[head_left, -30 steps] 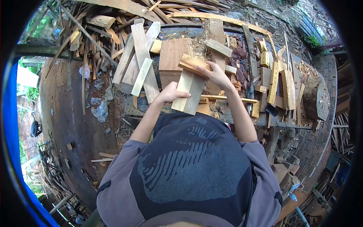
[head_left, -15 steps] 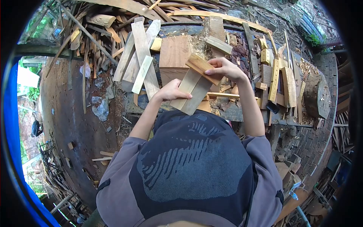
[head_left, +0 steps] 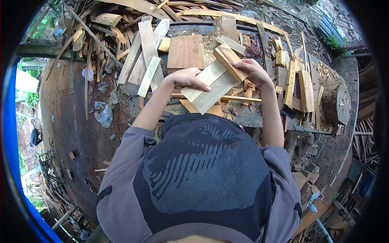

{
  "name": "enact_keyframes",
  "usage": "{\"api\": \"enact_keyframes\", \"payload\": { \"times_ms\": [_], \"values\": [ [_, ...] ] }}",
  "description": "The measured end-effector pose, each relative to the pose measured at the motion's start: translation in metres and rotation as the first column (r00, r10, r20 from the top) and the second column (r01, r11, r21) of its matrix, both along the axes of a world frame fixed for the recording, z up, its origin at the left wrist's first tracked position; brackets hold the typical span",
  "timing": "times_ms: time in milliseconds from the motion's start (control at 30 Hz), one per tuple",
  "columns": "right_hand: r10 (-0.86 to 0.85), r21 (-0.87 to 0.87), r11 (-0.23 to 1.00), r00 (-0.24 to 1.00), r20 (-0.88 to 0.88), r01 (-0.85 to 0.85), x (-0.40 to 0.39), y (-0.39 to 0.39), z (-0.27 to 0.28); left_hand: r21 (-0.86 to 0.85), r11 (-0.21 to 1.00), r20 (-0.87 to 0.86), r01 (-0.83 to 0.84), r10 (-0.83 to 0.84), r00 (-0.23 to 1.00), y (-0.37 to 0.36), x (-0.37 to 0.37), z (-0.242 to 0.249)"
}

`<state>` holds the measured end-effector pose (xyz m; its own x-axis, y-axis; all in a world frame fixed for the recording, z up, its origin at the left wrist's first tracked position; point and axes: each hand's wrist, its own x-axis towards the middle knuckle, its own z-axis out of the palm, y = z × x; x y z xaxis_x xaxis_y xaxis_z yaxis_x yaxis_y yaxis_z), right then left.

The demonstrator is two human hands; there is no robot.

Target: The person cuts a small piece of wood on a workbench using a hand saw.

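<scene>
My left hand (head_left: 190, 79) is closed on two flat light boards (head_left: 212, 90) lying edge to edge, its thumb on top of them. A thicker brown wood block (head_left: 229, 60) lies across their upper right end, with my right hand (head_left: 253, 72) closed on its right side. Behind the boards stands a large squared wood block (head_left: 185, 53). A short grey piece (head_left: 231, 45) rests just behind the brown block. Beneath my right hand a small turned wooden piece (head_left: 249, 91) lies among shavings.
Long planks (head_left: 150, 44) lean at the left of the bench. A yellow strip with holes (head_left: 290, 83), a dark object (head_left: 288, 112) and a log stump (head_left: 336, 101) are on the right. Scrap wood (head_left: 107, 19) is heaped at the back left; plastic (head_left: 105, 116) lies on the ground.
The boards and the brown block have turned and shifted slightly right in my hands. More of the brown block's side shows, and the small turned piece has come into fuller view.
</scene>
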<state>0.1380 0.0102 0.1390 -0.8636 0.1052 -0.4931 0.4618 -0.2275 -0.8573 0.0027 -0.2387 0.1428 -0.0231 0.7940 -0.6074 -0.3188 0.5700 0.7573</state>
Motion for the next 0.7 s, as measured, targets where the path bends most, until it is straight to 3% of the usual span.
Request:
{"api": "enact_keyframes", "payload": {
  "times_ms": [267, 367, 567, 700],
  "values": [
    [-0.014, -0.012, 1.000, 0.996, -0.092, 0.013, 0.034, -0.008, 0.023, 0.045, 0.988, -0.102, 0.147, -0.142, 0.985, -0.004, 0.016, 0.009],
    [0.005, 0.015, 1.000, 0.994, -0.113, -0.004, 0.038, -0.010, 0.030, 0.050, 0.993, -0.018, 0.107, -0.107, 0.994, -0.005, 0.029, 0.023],
    [0.054, 0.147, 0.988, 0.997, -0.052, -0.046, 0.039, -0.008, 0.024, 0.068, 0.986, -0.009, 0.153, -0.152, 0.988, -0.004, 0.032, 0.021],
    [0.065, 0.112, 0.992, 0.995, -0.078, -0.056, 0.041, -0.010, 0.027, 0.042, 0.979, -0.046, 0.201, -0.200, 0.979, 0.000, 0.031, 0.022]
  ]
}}
